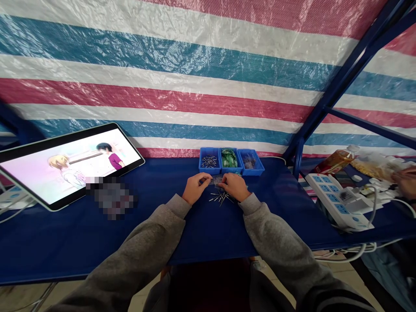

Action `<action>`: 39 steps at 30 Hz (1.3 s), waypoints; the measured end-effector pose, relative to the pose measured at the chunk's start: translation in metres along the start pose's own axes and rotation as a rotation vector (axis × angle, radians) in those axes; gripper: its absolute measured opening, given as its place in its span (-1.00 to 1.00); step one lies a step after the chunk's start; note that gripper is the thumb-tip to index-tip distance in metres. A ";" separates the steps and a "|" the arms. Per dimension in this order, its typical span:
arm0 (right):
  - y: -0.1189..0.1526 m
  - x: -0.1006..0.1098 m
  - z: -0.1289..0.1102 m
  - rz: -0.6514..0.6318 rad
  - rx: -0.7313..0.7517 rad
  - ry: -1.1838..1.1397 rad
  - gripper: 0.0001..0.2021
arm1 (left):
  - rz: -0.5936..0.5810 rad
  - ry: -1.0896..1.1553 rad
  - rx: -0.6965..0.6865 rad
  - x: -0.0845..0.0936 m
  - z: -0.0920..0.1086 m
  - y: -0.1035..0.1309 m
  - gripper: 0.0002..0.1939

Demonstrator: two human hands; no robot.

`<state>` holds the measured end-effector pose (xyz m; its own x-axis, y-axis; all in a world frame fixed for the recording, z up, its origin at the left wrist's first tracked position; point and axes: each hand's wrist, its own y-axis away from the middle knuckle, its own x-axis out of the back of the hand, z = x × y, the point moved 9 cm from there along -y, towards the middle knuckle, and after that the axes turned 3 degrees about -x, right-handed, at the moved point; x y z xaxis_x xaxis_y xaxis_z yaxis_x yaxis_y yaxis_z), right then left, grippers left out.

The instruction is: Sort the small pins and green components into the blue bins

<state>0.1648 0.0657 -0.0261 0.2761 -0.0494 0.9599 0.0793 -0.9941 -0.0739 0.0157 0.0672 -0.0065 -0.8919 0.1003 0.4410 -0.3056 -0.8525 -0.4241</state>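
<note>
Head view: our left hand [196, 189] and right hand [235, 186] pinch clear plastic [216, 180] between them, seemingly partway through; loose pins [221, 198] lie just beside, unsorted, and three bins [210, 171] hold more pins, green packets [229, 158] and clear pieces [249, 161].

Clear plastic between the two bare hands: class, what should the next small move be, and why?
Probably steady the clear plastic with the left hand while the right hand reaches for one slim silvery metal piece from the loose pile: both hands' fingertips are at the plastic, and the pile lies just nearer the person.
</note>
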 end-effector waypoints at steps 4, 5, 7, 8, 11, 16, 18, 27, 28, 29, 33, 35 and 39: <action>0.002 0.005 -0.002 0.018 0.008 -0.010 -0.67 | -0.005 -0.010 -0.006 0.000 0.001 0.000 -0.79; 0.002 0.004 -0.002 0.014 0.013 -0.006 -0.65 | -0.008 -0.012 -0.005 -0.001 0.001 0.000 -0.79; 0.002 0.003 -0.002 0.006 0.019 0.005 -0.65 | -0.012 -0.014 0.000 -0.001 0.000 0.000 -0.78; 0.002 0.002 -0.001 0.004 0.022 0.009 -0.66 | -0.014 -0.014 0.001 -0.001 0.000 0.000 -0.78; 0.000 -0.001 0.000 0.001 0.024 0.013 -0.73 | -0.016 -0.018 -0.002 -0.002 0.000 0.000 -0.79; -0.002 -0.004 -0.002 -0.001 0.035 0.014 -0.83 | -0.029 -0.024 0.003 -0.003 -0.002 0.001 -0.81; -0.002 -0.004 -0.003 0.005 0.047 0.013 -0.87 | -0.037 -0.019 0.006 -0.004 -0.003 0.001 -0.81; 0.003 0.020 -0.006 0.174 0.056 -0.135 -0.87 | 0.034 -0.038 -0.028 0.003 0.002 0.000 -0.82; 0.005 0.024 -0.007 0.205 0.070 -0.167 -0.86 | 0.048 -0.032 -0.029 0.005 0.002 0.000 -0.80; 0.006 0.027 -0.009 0.235 0.089 -0.201 -0.85 | 0.058 -0.024 -0.026 0.006 0.002 0.000 -0.76; 0.011 0.036 -0.017 0.321 0.231 -0.372 -0.82 | 0.042 0.015 0.013 0.005 -0.003 0.000 -0.58; 0.013 0.039 -0.022 0.348 0.316 -0.458 -0.81 | 0.006 0.051 0.042 0.001 -0.007 0.000 -0.57; 0.016 0.041 -0.028 0.360 0.396 -0.545 -0.80 | -0.004 0.127 0.066 -0.003 -0.012 0.001 -0.68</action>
<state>0.1503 0.0446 0.0192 0.7754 -0.2072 0.5965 0.2043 -0.8115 -0.5475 0.0144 0.0725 -0.0175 -0.9269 0.1646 0.3374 -0.2907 -0.8833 -0.3679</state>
